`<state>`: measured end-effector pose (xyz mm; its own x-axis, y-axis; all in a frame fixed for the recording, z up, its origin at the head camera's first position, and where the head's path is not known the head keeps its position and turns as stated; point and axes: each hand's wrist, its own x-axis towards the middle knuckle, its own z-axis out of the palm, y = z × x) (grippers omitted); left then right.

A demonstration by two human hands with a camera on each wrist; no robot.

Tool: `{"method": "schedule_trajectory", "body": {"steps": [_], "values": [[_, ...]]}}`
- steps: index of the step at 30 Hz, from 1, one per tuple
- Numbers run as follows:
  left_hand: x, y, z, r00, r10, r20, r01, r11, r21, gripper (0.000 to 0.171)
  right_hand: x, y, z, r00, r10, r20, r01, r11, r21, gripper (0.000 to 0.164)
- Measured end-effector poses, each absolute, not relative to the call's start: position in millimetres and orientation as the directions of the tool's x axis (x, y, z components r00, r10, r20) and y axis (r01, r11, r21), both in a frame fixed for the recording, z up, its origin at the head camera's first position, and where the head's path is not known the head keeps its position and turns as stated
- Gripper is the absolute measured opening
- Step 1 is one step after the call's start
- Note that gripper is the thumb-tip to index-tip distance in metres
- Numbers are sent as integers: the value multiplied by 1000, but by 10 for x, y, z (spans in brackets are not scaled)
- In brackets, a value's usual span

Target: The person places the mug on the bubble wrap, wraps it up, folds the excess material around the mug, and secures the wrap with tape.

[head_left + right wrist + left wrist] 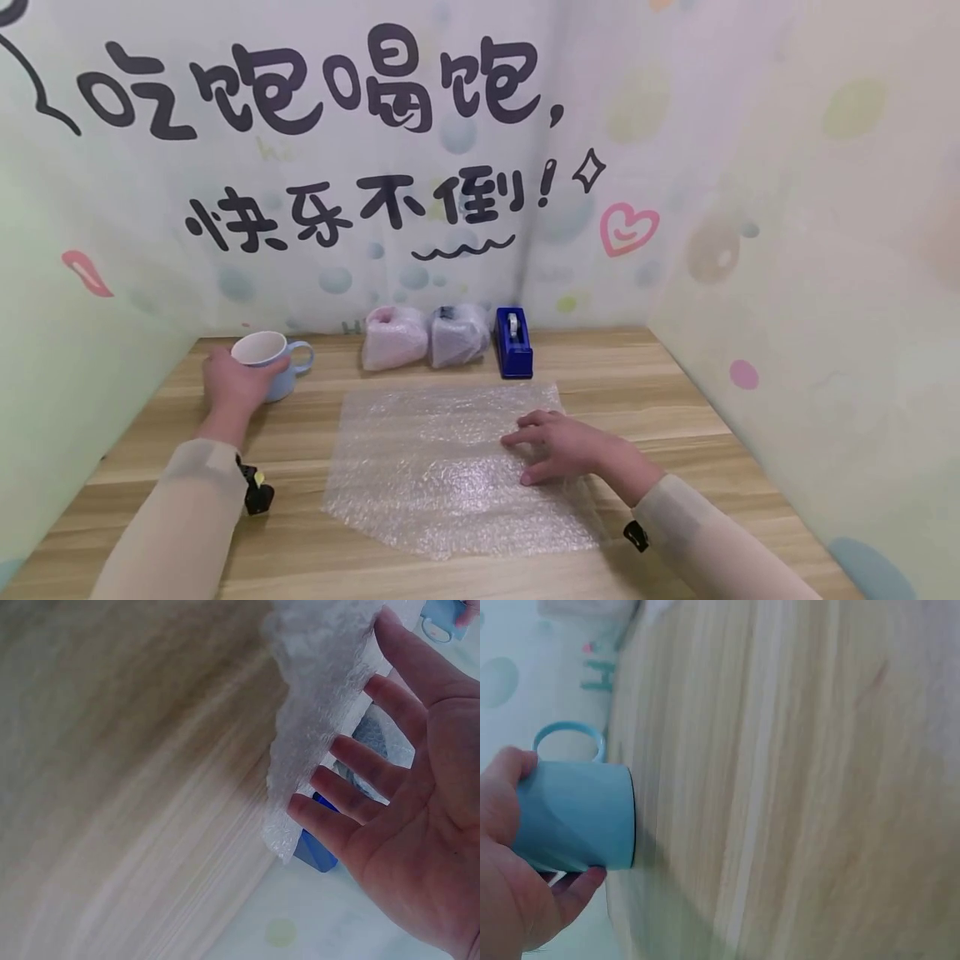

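At the table's back left, my left hand (pixel 236 383) grips a light blue mug (pixel 282 385) with a white inside; its handle points right. The left wrist view shows my thumb on one side of the mug (pixel 577 817) and fingertips on the other, with the mug's base at the tabletop. A sheet of clear bubble wrap (pixel 435 475) lies spread flat over the middle of the table. On its right part rests my right hand (pixel 558 446), fingers spread and fairly straight. In the right wrist view, those fingertips touch the bubble wrap (pixel 315 697).
Two bubble-wrapped objects, one pinkish (pixel 395 340) and one greyish (pixel 459 337), stand side by side at the back of the wooden table (pixel 675 467). Just right of them is a blue tape dispenser (pixel 514 358). Printed wall sheets (pixel 465 275) border the table's back and sides.
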<state>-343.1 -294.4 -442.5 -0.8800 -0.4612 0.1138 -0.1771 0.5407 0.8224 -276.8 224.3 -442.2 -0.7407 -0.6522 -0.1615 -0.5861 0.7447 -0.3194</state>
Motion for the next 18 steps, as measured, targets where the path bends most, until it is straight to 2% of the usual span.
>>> {"method": "schedule_trajectory", "body": {"steps": [3,6,9,13,18], "values": [[-3401,-2825,-4354,-917,-361,172,-70,570,818,86,-2763,2226,-4410,-740,-651,-169,-584,747,-318,69],[-3335,-2588,-4198,-963,-179,199,61,578,814,85,-2759,2219,-4398,-745,-645,-173,-577,752,-318,69],[-3246,-2237,-4034,-983,19,181,162,547,821,86,-2757,2227,-4385,-752,-634,-178,-564,760,-322,69],[-3129,-1720,-3966,-965,215,153,240,473,848,84,-2749,2230,-4395,-752,-634,-180,-561,759,-331,70],[-3071,-1210,-4106,-918,354,179,324,409,853,78,-2738,2221,-4403,-746,-645,-165,-577,750,-323,69]]}}
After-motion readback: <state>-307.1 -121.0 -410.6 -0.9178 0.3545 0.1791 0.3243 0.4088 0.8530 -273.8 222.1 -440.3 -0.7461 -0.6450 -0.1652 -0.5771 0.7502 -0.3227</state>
